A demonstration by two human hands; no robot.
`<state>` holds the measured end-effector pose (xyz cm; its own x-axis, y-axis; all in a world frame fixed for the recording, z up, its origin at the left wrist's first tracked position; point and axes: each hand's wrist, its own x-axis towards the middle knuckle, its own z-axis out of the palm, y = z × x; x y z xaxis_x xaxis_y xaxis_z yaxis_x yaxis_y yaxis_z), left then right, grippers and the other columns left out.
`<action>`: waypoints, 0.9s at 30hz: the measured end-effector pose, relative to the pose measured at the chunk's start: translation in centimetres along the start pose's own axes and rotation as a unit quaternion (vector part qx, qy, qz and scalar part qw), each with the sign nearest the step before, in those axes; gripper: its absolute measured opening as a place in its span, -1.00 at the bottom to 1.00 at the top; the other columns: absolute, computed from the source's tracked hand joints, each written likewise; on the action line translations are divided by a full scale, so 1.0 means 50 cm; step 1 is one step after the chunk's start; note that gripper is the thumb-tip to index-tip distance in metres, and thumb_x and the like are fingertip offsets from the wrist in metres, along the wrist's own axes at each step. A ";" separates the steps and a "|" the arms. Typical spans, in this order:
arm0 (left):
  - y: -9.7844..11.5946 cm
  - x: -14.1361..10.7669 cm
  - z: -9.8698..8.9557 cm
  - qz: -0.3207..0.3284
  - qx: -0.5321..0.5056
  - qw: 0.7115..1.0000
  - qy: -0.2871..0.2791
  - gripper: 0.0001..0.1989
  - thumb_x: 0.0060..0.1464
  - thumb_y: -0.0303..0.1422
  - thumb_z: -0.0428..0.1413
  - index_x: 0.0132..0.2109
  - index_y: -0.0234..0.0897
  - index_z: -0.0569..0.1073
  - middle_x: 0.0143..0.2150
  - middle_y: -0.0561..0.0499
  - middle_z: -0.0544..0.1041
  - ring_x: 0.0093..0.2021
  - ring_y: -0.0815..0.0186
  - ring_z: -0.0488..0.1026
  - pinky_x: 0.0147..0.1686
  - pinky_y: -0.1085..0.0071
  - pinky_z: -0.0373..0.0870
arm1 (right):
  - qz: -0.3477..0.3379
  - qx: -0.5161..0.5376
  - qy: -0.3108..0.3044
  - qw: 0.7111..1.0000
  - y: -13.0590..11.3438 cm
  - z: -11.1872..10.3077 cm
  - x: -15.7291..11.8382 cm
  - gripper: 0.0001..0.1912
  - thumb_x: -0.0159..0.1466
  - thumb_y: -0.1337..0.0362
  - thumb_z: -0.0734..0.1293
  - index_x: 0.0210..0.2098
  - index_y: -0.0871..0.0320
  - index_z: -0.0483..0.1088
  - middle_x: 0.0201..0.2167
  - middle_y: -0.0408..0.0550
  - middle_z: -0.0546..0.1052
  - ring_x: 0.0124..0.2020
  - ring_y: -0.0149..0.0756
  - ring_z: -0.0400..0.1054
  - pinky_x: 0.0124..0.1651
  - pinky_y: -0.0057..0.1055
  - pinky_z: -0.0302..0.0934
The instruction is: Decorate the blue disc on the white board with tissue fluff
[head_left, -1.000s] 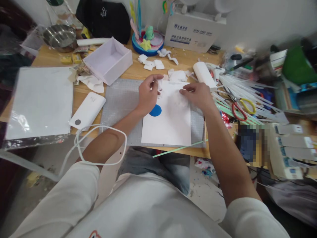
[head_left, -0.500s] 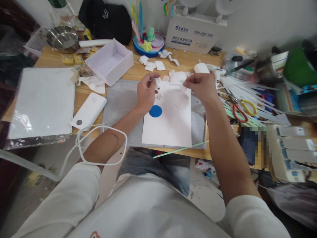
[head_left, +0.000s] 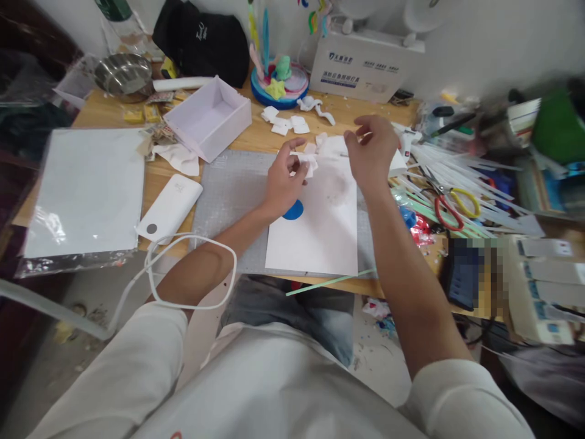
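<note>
My left hand [head_left: 287,180] is closed on a small crumpled white tissue piece [head_left: 309,163] above the upper left part of a white paper sheet [head_left: 315,244]. A flat blue disc [head_left: 293,210] lies on that sheet, partly hidden by the left wrist. My right hand [head_left: 373,149] hovers at the sheet's upper right corner, thumb and fingers apart, with nothing visible between them. White tissue scraps [head_left: 331,145] lie just left of it, along the sheet's far edge. Beneath the sheet is a grey cutting mat [head_left: 228,201].
A white open box [head_left: 228,125], a power bank [head_left: 171,206] and a bagged stack of sheets [head_left: 86,189] stand at left. Scissors [head_left: 448,210] and plastic strips lie at right. A clay model [head_left: 280,85] sits at the back; a white cable [head_left: 235,262] loops over my left forearm.
My right hand has opened from a pinch and lifted slightly away. My left hand has shifted right and turned, showing more of the white piece. The view has moved a little.
</note>
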<state>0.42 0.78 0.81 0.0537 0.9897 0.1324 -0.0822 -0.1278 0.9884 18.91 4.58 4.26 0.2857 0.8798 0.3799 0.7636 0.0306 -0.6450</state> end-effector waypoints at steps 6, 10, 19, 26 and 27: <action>0.003 -0.017 0.006 0.010 0.023 0.995 -0.097 -0.61 0.26 -0.52 0.16 0.19 -0.18 0.37 -0.46 0.22 0.37 -0.41 0.42 0.41 -0.33 0.46 0.55 | 0.055 0.259 -0.131 0.955 -0.017 -0.026 -0.153 -0.72 0.23 0.07 0.48 -0.11 0.03 0.58 -0.32 -0.16 0.59 -0.32 -0.38 0.43 -0.19 -0.35 0.40; -0.003 -0.025 0.010 0.015 0.041 0.988 -0.147 -0.62 0.25 -0.42 0.20 0.19 -0.21 0.38 -0.40 0.19 0.47 -0.37 0.43 0.48 -0.32 0.50 0.54 | 0.117 0.335 -0.129 0.926 0.000 -0.010 -0.168 -0.74 0.13 0.06 0.53 -0.25 0.04 0.60 -0.38 -0.18 0.59 -0.39 -0.42 0.38 -0.27 -0.38 0.36; -0.013 -0.014 0.010 -0.005 0.048 0.989 -0.140 -0.67 0.19 -0.46 0.23 0.09 -0.19 0.47 -0.26 0.05 0.63 -0.29 0.39 0.58 -0.22 0.44 0.59 | 0.141 0.317 -0.087 0.934 -0.005 -0.018 -0.171 -0.74 0.18 0.01 0.46 -0.28 0.04 0.49 -0.43 -0.18 0.50 -0.41 -0.41 0.39 -0.34 -0.41 0.31; -0.024 0.000 0.006 0.013 0.059 0.994 -0.087 -0.81 0.17 -0.49 0.25 -0.06 -0.24 0.55 -0.20 -0.01 0.65 -0.22 0.36 0.59 -0.24 0.47 0.59 | 0.119 0.285 -0.055 0.949 0.004 -0.025 -0.171 -0.73 0.19 0.00 0.44 -0.29 0.05 0.47 -0.46 -0.19 0.49 -0.46 -0.41 0.35 -0.36 -0.39 0.27; -0.026 0.005 0.003 0.016 0.064 0.996 -0.063 -0.82 0.17 -0.48 0.26 -0.08 -0.23 0.55 -0.19 -0.01 0.65 -0.22 0.36 0.59 -0.25 0.47 0.58 | 0.107 0.269 -0.068 0.955 0.005 -0.029 -0.171 -0.75 0.18 0.03 0.44 -0.31 0.06 0.49 -0.47 -0.19 0.50 -0.46 -0.40 0.35 -0.35 -0.38 0.27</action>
<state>0.66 1.20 -0.43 0.1784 0.9703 0.1636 0.0417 -0.1736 0.9839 17.48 -3.63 1.79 0.2965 0.9453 0.1358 0.2773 0.0509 -0.9594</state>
